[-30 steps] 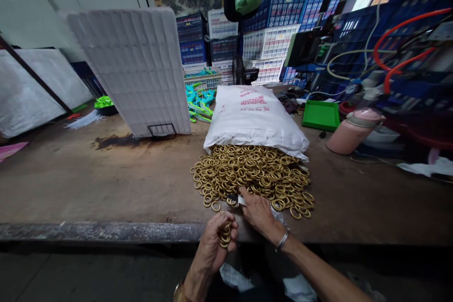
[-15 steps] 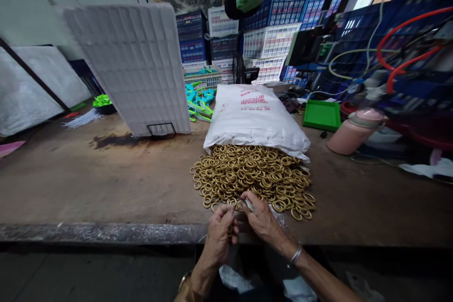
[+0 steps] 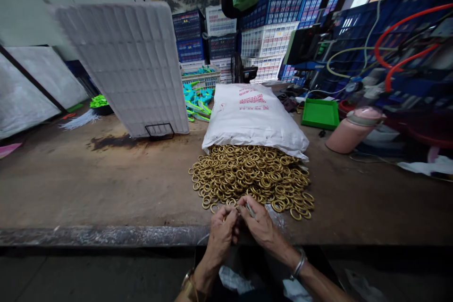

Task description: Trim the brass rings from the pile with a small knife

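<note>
A heap of gold rings (image 3: 247,174) spills from the mouth of a white sack (image 3: 253,120) on the bench. At the heap's near edge my left hand (image 3: 221,231) is closed, with a gold ring (image 3: 224,219) partly visible at its fingertips. Close against it, my right hand (image 3: 262,226) is closed too, with a slim grey tool (image 3: 250,210) lying between its fingers. The fingertips of both hands meet, and they hide whatever else is pinched there. The exact kind of the grey tool is too small to make out.
A tall white ribbed panel (image 3: 123,66) stands in a black wire stand (image 3: 159,130) to the left. Teal and green plastic pieces (image 3: 198,99) lie behind. On the right are a green tray (image 3: 320,114) and a pink bottle (image 3: 354,130). The bench's front edge (image 3: 106,235) runs near my wrists.
My right hand has moved left and slightly down from the heap's edge, so its fingertips now meet those of my left hand. The view has shifted slightly.
</note>
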Demonstrator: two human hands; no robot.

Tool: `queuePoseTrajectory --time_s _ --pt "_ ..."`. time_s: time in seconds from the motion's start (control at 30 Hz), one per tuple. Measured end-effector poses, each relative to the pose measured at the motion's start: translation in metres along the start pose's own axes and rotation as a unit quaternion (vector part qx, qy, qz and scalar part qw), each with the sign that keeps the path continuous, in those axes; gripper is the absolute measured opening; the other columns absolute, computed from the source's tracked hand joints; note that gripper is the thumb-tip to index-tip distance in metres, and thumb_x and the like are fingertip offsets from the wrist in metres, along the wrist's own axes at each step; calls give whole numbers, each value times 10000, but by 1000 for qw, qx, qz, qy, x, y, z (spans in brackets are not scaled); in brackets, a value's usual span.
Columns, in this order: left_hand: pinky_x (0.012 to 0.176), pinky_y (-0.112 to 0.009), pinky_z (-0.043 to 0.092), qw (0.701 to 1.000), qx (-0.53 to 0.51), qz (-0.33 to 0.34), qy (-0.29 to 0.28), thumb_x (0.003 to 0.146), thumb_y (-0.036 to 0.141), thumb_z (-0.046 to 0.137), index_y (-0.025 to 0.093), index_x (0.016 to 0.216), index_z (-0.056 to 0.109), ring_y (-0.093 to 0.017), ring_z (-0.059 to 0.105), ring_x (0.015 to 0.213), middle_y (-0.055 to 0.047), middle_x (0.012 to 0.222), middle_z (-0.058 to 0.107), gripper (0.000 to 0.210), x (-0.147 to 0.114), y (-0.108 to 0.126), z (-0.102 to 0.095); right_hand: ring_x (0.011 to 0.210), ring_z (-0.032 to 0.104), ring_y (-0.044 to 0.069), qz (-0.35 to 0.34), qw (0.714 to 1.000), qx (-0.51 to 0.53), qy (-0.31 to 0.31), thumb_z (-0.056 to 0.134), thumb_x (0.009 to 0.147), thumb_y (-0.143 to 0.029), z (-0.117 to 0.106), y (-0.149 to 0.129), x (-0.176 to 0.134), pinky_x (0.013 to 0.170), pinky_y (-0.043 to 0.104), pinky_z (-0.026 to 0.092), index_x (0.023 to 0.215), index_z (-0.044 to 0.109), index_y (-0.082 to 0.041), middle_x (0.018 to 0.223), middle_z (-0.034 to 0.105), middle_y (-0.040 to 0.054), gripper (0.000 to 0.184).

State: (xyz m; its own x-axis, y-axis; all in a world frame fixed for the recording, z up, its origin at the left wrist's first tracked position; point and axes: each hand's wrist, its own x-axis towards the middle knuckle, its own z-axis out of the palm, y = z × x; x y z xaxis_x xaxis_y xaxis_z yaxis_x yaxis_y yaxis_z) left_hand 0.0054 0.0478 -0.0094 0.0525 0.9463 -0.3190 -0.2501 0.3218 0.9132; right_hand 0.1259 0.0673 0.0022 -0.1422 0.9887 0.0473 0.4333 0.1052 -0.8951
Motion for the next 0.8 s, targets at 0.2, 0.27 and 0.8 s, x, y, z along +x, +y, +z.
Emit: queuePoseTrajectory --time_s 0.2,0.27,0.8 --pt "462 -178 337 994 52 100 1 681 395 610 146 588 558 -72 409 464 28 510 493 270 -4 10 4 571 402 96 23 999 36 -13 398 799 -415 3 5 3 542 200 347 646 414 -195 592 394 -55 268" --pt "515 -185 357 990 60 124 -9 678 357 620 139 595 578 -84 432 517 20 545 515 237 -5 11 5 569 378 93 24 999 31 -14 413 784 -404 2 5 3 536 202 331 609 392 -193 585 368 -58 276" --pt "338 -142 189 996 -36 -19 -84 709 476 559 148 693 498 -14 336 353 53 527 464 334 -14 9 2 531 437 105 42 994 91 -38 370 809 -425 2 4 -2 537 219 366 646 440 -192 538 462 -44 292"
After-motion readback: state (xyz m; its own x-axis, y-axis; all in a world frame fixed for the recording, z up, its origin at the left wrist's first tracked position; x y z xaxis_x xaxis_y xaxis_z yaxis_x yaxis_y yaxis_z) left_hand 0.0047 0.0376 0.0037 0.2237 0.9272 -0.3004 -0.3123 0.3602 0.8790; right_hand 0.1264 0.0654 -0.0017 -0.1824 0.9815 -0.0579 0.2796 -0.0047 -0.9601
